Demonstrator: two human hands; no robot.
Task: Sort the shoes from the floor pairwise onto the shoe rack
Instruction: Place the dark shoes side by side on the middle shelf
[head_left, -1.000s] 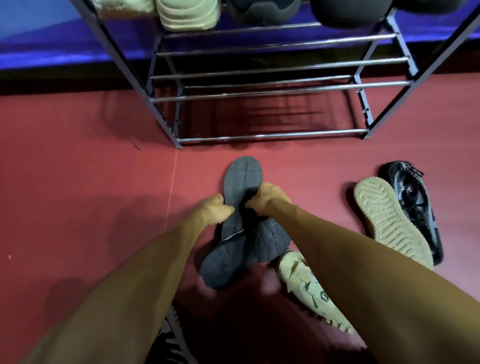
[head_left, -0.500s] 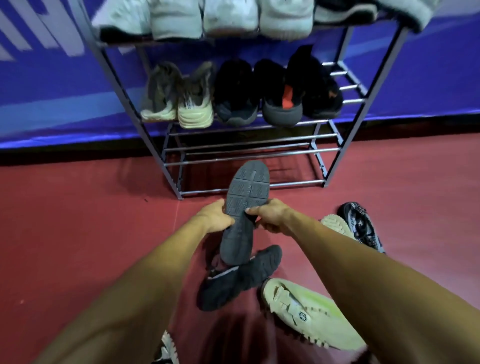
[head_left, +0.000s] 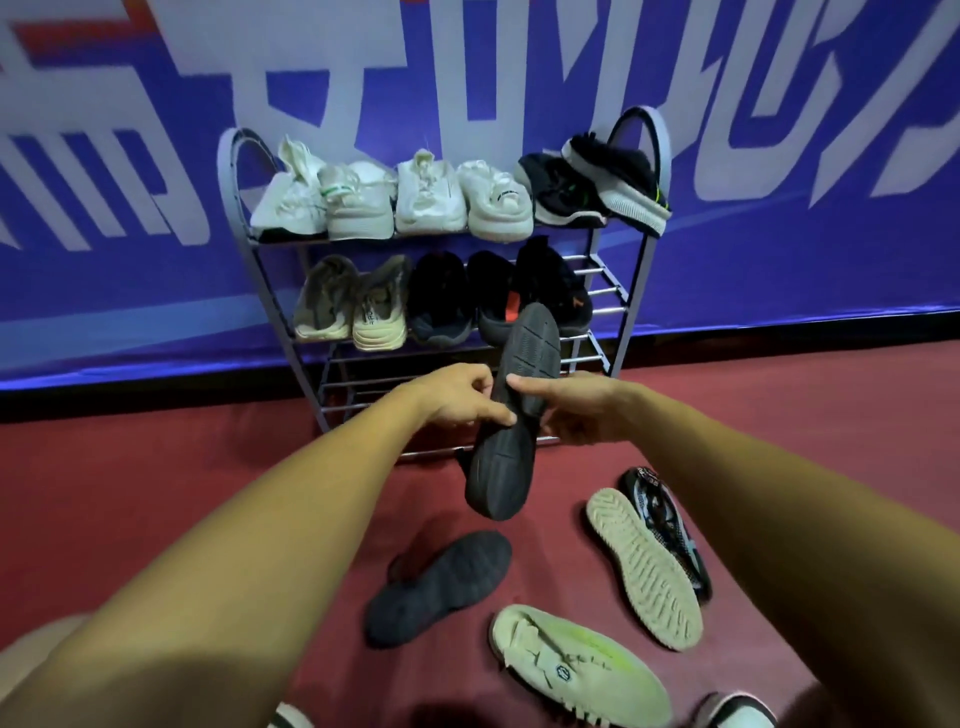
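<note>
A dark grey shoe (head_left: 511, 415) hangs in the air, sole toward me, in front of the metal shoe rack (head_left: 631, 291). My left hand (head_left: 460, 397) grips its left side and my right hand (head_left: 571, 408) its right side. Its matching dark grey shoe (head_left: 436, 584) lies sole up on the red floor below. A cream shoe (head_left: 576, 665) lies on its side near me, and another cream shoe (head_left: 644, 566) lies sole up to the right, next to a black patterned shoe (head_left: 667, 525). The rack's top two shelves hold several shoes; the lower shelves are bare.
A blue banner wall (head_left: 779, 156) stands right behind the rack. Red floor (head_left: 156, 493) stretches to the left and right of the rack. Parts of two more shoes show at the bottom edge (head_left: 737, 712).
Both hands have lifted the dark grey shoe off its mate and up toward the rack. The view has tilted upward, so the rack's upper shelves now show.
</note>
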